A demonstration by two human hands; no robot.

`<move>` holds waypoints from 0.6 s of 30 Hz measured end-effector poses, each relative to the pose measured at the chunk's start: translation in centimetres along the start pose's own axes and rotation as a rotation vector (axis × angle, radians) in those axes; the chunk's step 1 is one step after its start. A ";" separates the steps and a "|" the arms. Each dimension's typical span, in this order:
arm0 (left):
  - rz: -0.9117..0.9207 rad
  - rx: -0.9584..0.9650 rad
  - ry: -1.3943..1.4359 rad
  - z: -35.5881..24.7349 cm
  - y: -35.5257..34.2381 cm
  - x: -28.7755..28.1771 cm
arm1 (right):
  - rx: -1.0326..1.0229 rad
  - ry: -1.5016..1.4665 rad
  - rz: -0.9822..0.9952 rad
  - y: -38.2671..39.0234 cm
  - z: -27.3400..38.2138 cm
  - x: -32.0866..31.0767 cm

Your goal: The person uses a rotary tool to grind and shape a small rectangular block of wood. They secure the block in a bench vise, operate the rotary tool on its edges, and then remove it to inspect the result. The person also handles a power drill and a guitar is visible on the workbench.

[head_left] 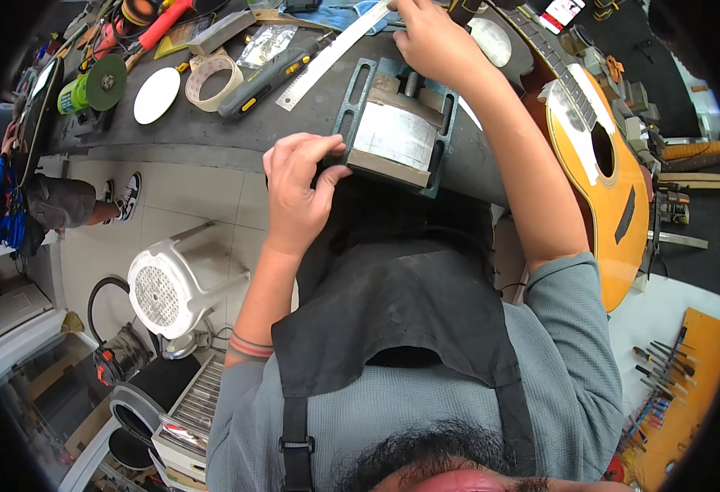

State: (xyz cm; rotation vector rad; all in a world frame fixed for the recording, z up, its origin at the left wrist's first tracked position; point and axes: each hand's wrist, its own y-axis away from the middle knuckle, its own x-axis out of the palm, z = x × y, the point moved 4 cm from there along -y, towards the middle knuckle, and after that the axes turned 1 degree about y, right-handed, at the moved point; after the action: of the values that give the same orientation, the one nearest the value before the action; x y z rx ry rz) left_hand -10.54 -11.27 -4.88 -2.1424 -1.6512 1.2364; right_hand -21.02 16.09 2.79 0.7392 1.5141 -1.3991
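Near the bench's front edge stands a dark green vise [353, 97] with a flat silver metal piece [394, 134] between its jaws. My left hand [301, 182] is closed at the vise's near left corner, thumb and forefinger bent around its edge. Beyond the vise, my right hand [427, 34] reaches to the top of the view. Its fingertips meet the far end of a long steel ruler [335, 59] and look closed on it, though the picture's edge cuts them off. The ruler lies slanting across the bench, left of the vise.
Left of the ruler lie a cordless rotary tool [271, 80], a tape roll [214, 82] and a white disc [157, 96]. An acoustic guitar [618, 205] lies close to my right arm. A white stool [163, 287] stands on the floor; another person's leg [101, 213] shows at left.
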 end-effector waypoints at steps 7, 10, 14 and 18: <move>-0.087 0.140 -0.081 1.3 -5.1 -4.5 | 0.002 -0.280 -0.146 8.6 2.1 -5.2; -0.050 0.121 -0.390 2.7 -9.5 -4.6 | 0.009 -0.382 -0.070 14.2 4.0 -6.2; 0.240 -0.001 -0.772 4.0 -11.5 -2.5 | -0.112 -0.415 0.149 17.6 5.7 -5.3; 0.376 -0.051 -0.846 6.0 -13.1 -1.7 | -0.163 -0.483 0.090 18.0 4.8 -3.4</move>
State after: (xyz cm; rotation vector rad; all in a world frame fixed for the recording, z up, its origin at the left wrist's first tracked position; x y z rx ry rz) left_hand -24.28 -9.84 -0.33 -2.1565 -1.5318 2.4914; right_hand -2.57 15.06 -1.45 0.3306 1.1798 -1.2569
